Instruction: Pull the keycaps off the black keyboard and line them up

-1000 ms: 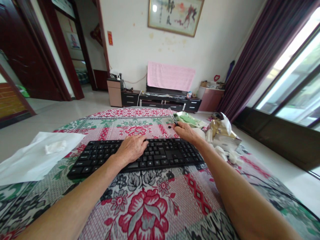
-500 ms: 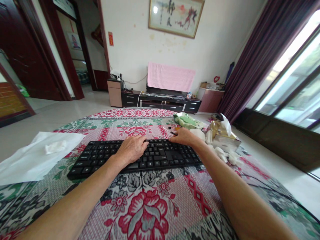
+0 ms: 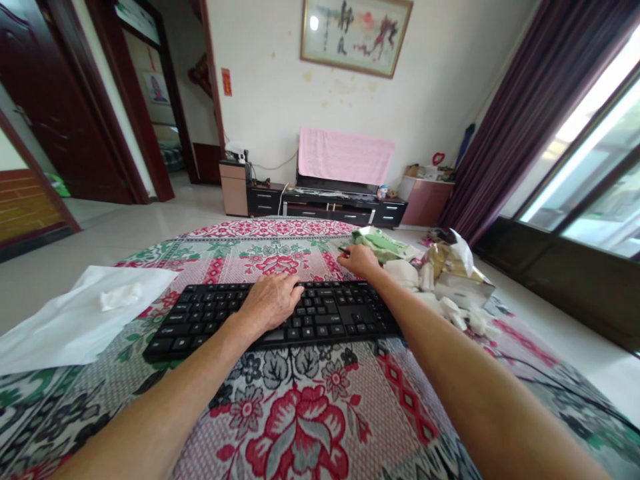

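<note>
A black computer keyboard [image 3: 320,313] lies flat on the table, its middle partly covered. My left hand [image 3: 273,300] rests on its keys, palm down, fingers lying loosely over the upper rows with nothing seen in them. Beyond the keyboard's far edge, my right hand [image 3: 361,261] is closed with its fingers pinched together. A small dark tip [image 3: 343,250] sticks out at those fingers; the rest of the thing is hidden. Just past this hand lies a green packet [image 3: 383,243].
White paper [image 3: 65,327] with a folded tissue [image 3: 121,296] lies on the left. To the right stand a gold tissue pack [image 3: 457,270] and crumpled tissues [image 3: 465,313]. A black cable [image 3: 565,383] crosses the right side of the flowered tablecloth [image 3: 295,427].
My right hand has moved away from the keyboard's far edge, toward the green packet. The dark stick it held there now shows only as a tip. My left hand stays on the keys.
</note>
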The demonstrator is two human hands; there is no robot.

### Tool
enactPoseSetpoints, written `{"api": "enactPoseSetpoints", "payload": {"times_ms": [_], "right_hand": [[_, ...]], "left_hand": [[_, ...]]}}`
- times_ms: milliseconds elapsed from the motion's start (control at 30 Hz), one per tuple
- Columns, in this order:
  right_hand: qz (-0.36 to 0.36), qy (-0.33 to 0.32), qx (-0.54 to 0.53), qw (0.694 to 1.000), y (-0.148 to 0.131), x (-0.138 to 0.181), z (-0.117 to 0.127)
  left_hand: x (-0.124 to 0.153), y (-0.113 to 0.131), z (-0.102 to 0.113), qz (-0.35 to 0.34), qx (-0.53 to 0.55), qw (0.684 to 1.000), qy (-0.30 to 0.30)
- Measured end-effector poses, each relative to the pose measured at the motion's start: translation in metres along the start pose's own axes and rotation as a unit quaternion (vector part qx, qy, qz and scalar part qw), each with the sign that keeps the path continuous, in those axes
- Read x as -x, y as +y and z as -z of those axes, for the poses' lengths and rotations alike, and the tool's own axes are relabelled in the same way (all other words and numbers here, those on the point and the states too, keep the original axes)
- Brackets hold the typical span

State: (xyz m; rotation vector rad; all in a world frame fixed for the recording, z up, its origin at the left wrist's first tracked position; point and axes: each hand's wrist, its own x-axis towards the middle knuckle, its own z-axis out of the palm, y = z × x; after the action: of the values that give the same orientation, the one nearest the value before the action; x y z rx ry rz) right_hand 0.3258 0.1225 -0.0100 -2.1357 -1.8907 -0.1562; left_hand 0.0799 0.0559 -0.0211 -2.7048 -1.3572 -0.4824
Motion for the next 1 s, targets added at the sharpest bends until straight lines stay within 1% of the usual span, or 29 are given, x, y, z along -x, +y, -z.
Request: {"api": "enactPoseSetpoints", "payload": {"times_ms": [133, 267, 433, 500, 567, 633, 700, 767, 800, 833, 1000], "right_hand": [[0.016, -0.014, 0.037, 0.999, -0.008, -0.009, -0.003], [0.020, -0.020, 0.065, 0.998, -0.008, -0.013, -0.003], [0.006, -0.040, 0.046, 0.998, -0.005, -0.012, -0.004], [0.005, -0.026, 0.016, 1.000, -0.004, -0.010, 0.000], [-0.007, 0.014, -0.035, 0.999, -0.003, -0.007, 0.008], [-0.031, 0.055, -0.115, 0.991, 0.000, -0.001, 0.019], [-0.042, 0.061, -0.225, 0.972, 0.001, 0.008, 0.030], [-0.036, 0.040, -0.330, 0.942, 0.001, 0.020, 0.039], [-0.029, 0.027, -0.362, 0.931, 0.000, 0.026, 0.043], [-0.017, 0.019, -0.369, 0.929, -0.001, 0.032, 0.047], [0.054, 0.003, -0.269, 0.962, -0.014, 0.050, 0.056]], "left_hand": [[0.000, 0.001, 0.000, 0.007, -0.001, 1.000, 0.000], [0.000, 0.001, 0.001, 0.010, -0.001, 1.000, -0.002], [0.000, 0.001, 0.000, 0.009, -0.002, 1.000, -0.003], [0.000, 0.000, 0.000, 0.008, -0.002, 1.000, -0.002], [0.000, 0.000, 0.000, 0.004, -0.004, 1.000, 0.001], [0.001, 0.000, 0.000, 0.002, -0.005, 1.000, 0.004], [0.001, 0.000, 0.001, -0.001, -0.004, 1.000, 0.003], [0.001, 0.000, 0.002, -0.004, 0.000, 1.000, 0.000], [0.001, 0.000, 0.002, -0.004, 0.000, 1.000, -0.001], [0.001, 0.000, 0.001, -0.004, 0.000, 1.000, -0.001], [0.001, 0.000, 0.000, -0.009, -0.009, 1.000, 0.008]]}}
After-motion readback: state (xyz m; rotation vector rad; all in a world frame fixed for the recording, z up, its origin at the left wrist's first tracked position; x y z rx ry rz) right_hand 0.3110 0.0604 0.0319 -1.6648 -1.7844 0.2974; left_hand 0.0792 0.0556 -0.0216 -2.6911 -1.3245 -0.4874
